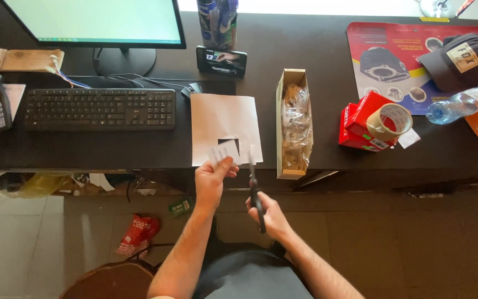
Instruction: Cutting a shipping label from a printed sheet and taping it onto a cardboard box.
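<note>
At the near edge of a dark tabletop, seen from a head-worn camera looking down, a person's two bare hands work with paper and scissors. Left hand pinches a small white paper piece between thumb and fingers, its grip closed on the lower edge of the scrap. Right hand is wrapped around the dark handles of a pair of scissors, grip closed on them; the blades point up and away towards the tabletop, just beside the scrap, and whether they are parted cannot be told.

Behind the scrap a larger white sheet lies flat on the tabletop, hanging a little over the edge, with a square hole already cut out near its lower middle.

The scrap looks very light, thin and floppy, likely to bend or tear if squeezed hard; it seems best held near an edge, close to the cut line, with a gentle pinch. The scissors look stiff and are best held by the handles, away from the blades.

Nearby: a black keyboard to the left, a monitor above it, a narrow cardboard box of clear packets to the right, and red boxes with a roll of tape
</note>
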